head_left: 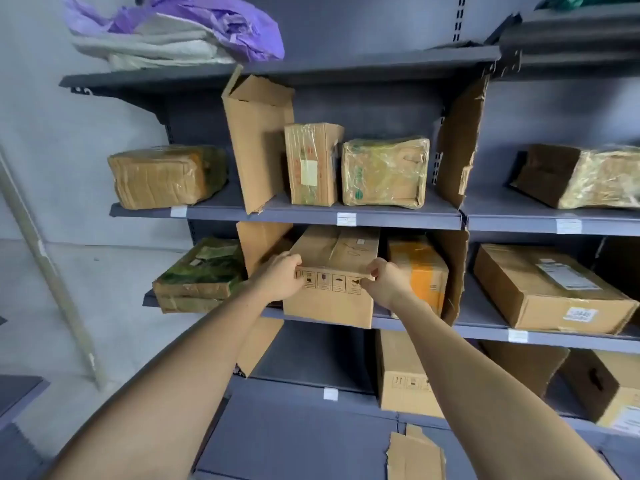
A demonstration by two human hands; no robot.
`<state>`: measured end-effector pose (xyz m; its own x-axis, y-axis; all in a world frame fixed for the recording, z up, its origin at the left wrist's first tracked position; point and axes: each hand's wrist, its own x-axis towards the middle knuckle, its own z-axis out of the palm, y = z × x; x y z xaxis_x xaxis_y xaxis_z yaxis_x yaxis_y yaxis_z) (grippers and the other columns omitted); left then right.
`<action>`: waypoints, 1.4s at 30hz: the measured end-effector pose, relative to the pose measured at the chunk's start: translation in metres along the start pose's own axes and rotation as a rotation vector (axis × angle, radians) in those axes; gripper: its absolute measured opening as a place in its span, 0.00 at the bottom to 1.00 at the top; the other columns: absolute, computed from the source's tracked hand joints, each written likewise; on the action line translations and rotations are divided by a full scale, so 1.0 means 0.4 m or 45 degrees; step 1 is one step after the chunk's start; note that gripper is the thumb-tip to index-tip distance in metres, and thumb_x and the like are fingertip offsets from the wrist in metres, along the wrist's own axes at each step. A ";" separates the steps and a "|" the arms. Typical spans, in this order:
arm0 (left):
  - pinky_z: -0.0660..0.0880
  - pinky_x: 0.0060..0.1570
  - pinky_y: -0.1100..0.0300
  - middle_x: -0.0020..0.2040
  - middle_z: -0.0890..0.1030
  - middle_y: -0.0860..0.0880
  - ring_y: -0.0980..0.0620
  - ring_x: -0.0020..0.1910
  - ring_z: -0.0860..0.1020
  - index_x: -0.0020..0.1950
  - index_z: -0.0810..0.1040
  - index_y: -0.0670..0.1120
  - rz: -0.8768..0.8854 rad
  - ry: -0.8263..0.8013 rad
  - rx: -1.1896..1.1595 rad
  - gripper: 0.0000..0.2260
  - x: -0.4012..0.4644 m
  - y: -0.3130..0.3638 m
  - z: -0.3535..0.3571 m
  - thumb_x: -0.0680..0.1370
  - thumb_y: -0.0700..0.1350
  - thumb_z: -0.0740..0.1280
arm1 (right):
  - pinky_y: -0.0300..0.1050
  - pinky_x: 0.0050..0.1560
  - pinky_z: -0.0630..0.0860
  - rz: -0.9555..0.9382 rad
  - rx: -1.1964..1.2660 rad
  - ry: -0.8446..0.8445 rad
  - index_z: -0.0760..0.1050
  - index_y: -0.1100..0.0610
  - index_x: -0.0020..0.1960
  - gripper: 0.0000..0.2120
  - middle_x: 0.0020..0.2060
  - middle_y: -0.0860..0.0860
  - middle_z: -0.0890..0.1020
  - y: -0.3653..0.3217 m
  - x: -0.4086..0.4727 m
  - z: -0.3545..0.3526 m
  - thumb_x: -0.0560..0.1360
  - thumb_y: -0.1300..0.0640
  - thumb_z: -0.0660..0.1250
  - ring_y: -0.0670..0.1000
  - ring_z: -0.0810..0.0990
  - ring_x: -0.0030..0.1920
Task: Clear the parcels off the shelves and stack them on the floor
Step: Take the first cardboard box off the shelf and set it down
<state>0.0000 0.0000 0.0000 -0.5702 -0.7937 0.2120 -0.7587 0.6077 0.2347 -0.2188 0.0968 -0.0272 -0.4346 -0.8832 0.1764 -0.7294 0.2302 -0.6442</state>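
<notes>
A plain cardboard box (pixel 332 303) with black handling symbols sits at the front of the middle shelf (pixel 485 332). My left hand (pixel 280 277) grips its upper left front corner, fingers curled over the top edge. On the upper right front corner my right hand (pixel 384 282) holds the box, fingers curled on the top edge. An orange-labelled parcel (pixel 420 271) stands just right of it, and a green-wrapped parcel (pixel 201 275) lies to its left.
Upright cardboard dividers (pixel 256 143) split the grey shelves. The shelf above holds three taped parcels (pixel 384 173) and one more (pixel 166 176) at left. Boxes (pixel 550 289) fill the right bay and the lower shelf (pixel 405 375). Grey floor (pixel 114 306) lies left, with a leaning pole (pixel 52 271).
</notes>
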 end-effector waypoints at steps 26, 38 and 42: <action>0.71 0.55 0.52 0.65 0.73 0.46 0.47 0.57 0.72 0.75 0.63 0.44 -0.545 -0.394 -0.761 0.44 0.380 -0.183 0.144 0.70 0.71 0.67 | 0.45 0.45 0.76 0.667 0.241 0.044 0.71 0.57 0.68 0.39 0.54 0.54 0.82 0.040 0.326 0.158 0.68 0.31 0.70 0.54 0.79 0.47; 0.66 0.53 0.54 0.68 0.73 0.44 0.43 0.66 0.71 0.72 0.66 0.41 -0.425 -0.391 -0.920 0.34 0.369 -0.187 0.146 0.75 0.62 0.70 | 0.44 0.51 0.75 0.650 0.220 0.121 0.73 0.54 0.69 0.34 0.58 0.53 0.81 0.002 0.271 0.159 0.70 0.36 0.72 0.53 0.78 0.51; 0.68 0.61 0.49 0.72 0.69 0.43 0.42 0.70 0.68 0.75 0.62 0.40 -0.420 -0.428 -0.905 0.37 0.316 -0.189 0.125 0.76 0.63 0.68 | 0.43 0.49 0.75 0.592 0.217 0.088 0.74 0.56 0.67 0.27 0.51 0.51 0.80 -0.033 0.204 0.152 0.75 0.42 0.71 0.53 0.78 0.50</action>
<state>-0.0303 -0.1476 -0.0384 -0.5036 -0.8303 -0.2385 -0.5883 0.1275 0.7985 -0.2127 -0.0033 -0.0496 -0.7314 -0.6725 -0.1132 -0.3559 0.5180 -0.7778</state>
